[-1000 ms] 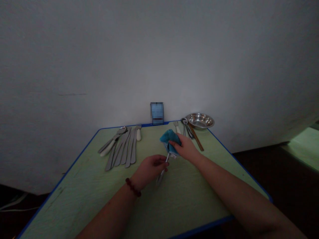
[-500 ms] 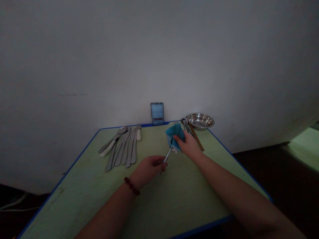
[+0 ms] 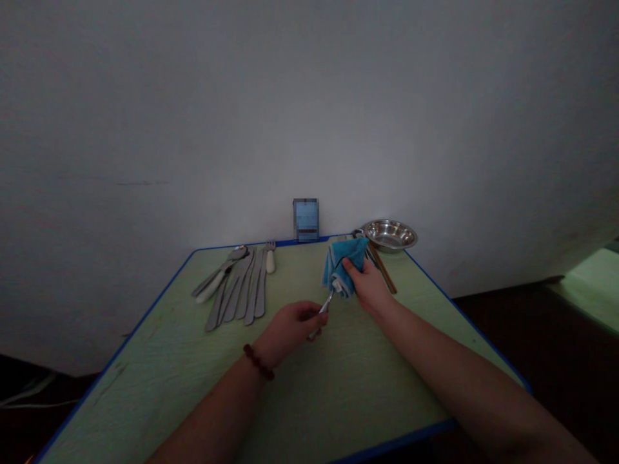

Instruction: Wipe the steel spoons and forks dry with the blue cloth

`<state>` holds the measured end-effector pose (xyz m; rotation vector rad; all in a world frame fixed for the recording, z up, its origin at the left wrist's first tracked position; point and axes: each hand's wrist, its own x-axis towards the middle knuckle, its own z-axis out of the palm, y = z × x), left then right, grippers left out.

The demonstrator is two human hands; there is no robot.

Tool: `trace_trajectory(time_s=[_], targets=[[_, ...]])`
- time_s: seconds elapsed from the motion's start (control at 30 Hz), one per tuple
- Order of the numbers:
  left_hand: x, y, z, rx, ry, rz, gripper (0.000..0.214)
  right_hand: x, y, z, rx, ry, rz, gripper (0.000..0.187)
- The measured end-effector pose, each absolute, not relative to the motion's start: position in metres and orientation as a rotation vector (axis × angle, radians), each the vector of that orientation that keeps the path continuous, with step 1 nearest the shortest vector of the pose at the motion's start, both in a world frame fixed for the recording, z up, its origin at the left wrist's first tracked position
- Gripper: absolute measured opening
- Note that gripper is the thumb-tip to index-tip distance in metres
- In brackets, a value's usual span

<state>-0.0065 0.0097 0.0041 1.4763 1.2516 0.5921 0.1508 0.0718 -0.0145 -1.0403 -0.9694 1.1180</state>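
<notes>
My left hand (image 3: 302, 321), with a dark red bead bracelet at the wrist, pinches the handle of a metal utensil (image 3: 327, 302). The utensil slants up and away, and its far end is covered by a folded blue cloth (image 3: 349, 258), so its kind cannot be told. My right hand (image 3: 370, 283) is closed on the cloth, thumb on top, around that far end. Both hands are above the middle of the pale green table (image 3: 309, 399). Left of them lies a fanned row of knives, forks and spoons (image 3: 244, 290), some with white handles.
A shiny metal bowl (image 3: 391, 236) stands at the back right corner. Wooden chopsticks (image 3: 383, 269) and some metal cutlery (image 3: 371, 256) lie beside it, partly behind the cloth. A phone with a blurred screen (image 3: 306, 220) leans against the wall at the table's back edge.
My right hand and the cloth have shifted slightly right, and the cloth's folds have turned, showing its pale edge. My left hand still pinches the utensil and has hardly moved.
</notes>
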Motion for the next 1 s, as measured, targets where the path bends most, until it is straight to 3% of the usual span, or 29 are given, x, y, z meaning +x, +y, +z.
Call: trace_trajectory(time_s=[0.3,1.0], targets=[[-0.006,0.007,0.01,1.412,1.23,0.562,0.023,0.155,0.079,-0.019,-1.007,-0.933,1.092,0.032],[-0.005,0.005,0.012,1.417,1.173,0.58,0.022,0.139,0.059,-0.004,-0.887,-0.589,1.569,0.017]])
